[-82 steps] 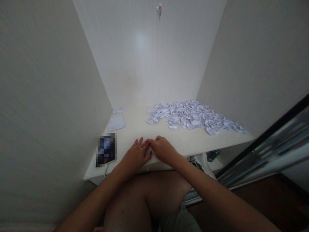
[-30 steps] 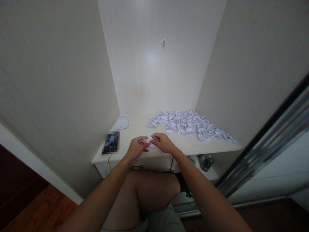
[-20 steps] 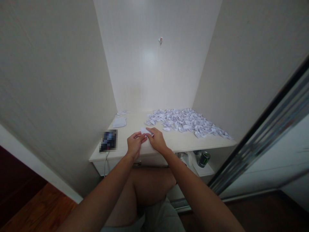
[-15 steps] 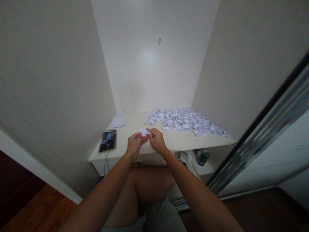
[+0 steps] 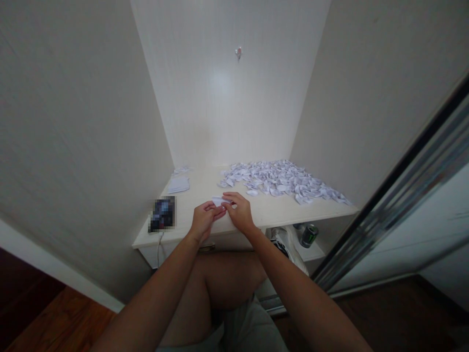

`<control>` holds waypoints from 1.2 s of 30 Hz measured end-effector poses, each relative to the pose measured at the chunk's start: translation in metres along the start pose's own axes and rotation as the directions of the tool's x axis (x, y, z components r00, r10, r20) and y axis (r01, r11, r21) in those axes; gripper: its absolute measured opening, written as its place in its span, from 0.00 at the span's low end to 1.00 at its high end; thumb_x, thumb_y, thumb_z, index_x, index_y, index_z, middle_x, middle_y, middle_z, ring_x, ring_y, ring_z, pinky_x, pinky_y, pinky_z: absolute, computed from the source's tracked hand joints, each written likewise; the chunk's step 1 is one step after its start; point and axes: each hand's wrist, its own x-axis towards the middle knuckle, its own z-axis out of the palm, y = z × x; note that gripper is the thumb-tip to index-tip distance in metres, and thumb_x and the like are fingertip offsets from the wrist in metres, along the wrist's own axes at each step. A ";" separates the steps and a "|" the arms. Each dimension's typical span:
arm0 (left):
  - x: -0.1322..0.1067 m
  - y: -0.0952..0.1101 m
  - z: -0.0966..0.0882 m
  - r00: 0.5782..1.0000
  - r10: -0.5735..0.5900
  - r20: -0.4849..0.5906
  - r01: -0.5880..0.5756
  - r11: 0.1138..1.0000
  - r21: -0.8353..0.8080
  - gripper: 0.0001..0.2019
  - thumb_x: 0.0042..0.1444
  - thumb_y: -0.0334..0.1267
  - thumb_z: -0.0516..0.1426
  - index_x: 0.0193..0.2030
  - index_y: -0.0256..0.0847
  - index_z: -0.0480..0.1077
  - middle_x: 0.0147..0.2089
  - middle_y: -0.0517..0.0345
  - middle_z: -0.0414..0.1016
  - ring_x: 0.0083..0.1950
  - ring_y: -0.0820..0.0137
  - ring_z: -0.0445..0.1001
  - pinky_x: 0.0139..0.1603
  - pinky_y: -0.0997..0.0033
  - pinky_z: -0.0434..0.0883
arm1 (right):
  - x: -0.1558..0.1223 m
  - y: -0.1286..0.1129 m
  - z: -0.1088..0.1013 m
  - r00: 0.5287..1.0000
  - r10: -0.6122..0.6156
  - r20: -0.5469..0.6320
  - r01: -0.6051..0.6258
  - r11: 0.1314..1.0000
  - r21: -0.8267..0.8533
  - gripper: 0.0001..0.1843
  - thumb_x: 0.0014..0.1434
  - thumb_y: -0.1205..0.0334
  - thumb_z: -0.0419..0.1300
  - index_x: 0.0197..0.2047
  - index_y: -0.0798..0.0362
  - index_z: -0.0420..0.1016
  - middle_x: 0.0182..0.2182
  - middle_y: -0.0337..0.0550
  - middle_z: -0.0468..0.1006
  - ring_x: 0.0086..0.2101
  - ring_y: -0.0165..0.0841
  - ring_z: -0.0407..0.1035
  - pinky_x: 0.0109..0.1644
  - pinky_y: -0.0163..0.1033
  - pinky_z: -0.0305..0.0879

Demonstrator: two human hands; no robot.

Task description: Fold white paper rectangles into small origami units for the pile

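Note:
Both hands meet just above the front part of a white desk (image 5: pixel 205 183), pinching a small piece of white paper (image 5: pixel 218 200) between them. My left hand (image 5: pixel 203 217) holds its lower left side with thumb and fingertips. Over its right side, my right hand (image 5: pixel 239 209) curls with the thumb beneath and the fingers along the upper edge. A fold seems to run along the paper, though fingers cover much of it. Behind and to the right lies a wide heap of small folded white papers (image 5: pixel 280 178).
A stack of flat white paper (image 5: pixel 179 185) lies at the desk's left, with loose slips behind it. Nearer stands a blurred-out dark device (image 5: pixel 163 213) with a cable. Under the desktop, a shelf holds a dark green can (image 5: pixel 309 235) and a white bag (image 5: pixel 289 242). Walls close in both sides.
The paper between my hands has turned a little, and my right fingers have shifted along its upper edge. My view has tilted slightly. The heap and stack look the same.

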 end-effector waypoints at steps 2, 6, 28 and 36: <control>0.000 0.000 0.000 1.000 -0.001 -0.001 0.001 1.000 0.002 0.14 0.36 0.35 0.71 0.27 0.34 0.73 0.29 0.55 0.78 0.33 0.69 0.79 0.48 0.60 0.78 | 0.000 -0.001 0.000 1.000 0.017 -0.007 -0.017 1.000 0.020 0.06 0.55 0.69 0.63 0.37 0.53 0.81 0.45 0.49 0.80 0.42 0.35 0.75 0.41 0.38 0.72; 0.000 0.000 0.001 1.000 0.007 -0.012 -0.007 1.000 -0.002 0.13 0.36 0.34 0.71 0.27 0.34 0.74 0.29 0.56 0.78 0.33 0.70 0.78 0.48 0.60 0.79 | 0.002 0.001 0.001 0.993 0.119 -0.001 -0.118 0.990 0.075 0.06 0.53 0.68 0.64 0.36 0.53 0.79 0.43 0.48 0.80 0.41 0.35 0.75 0.37 0.35 0.71; -0.006 0.012 0.005 0.999 -0.039 0.022 0.039 0.999 0.000 0.33 0.40 0.28 0.68 0.57 0.40 0.69 0.28 0.63 0.76 0.31 0.71 0.77 0.41 0.61 0.80 | 0.001 0.000 -0.027 0.899 -0.225 0.377 0.332 0.910 -0.248 0.18 0.55 0.79 0.57 0.46 0.55 0.79 0.50 0.52 0.75 0.48 0.37 0.70 0.52 0.44 0.68; -0.004 0.011 -0.002 0.992 -0.058 0.111 0.053 0.997 0.047 0.18 0.40 0.37 0.72 0.38 0.36 0.75 0.27 0.60 0.76 0.34 0.68 0.79 0.47 0.60 0.77 | -0.001 0.000 -0.026 0.923 -0.184 0.337 0.304 0.886 -0.351 0.09 0.61 0.70 0.61 0.39 0.49 0.81 0.39 0.46 0.83 0.45 0.40 0.70 0.55 0.50 0.59</control>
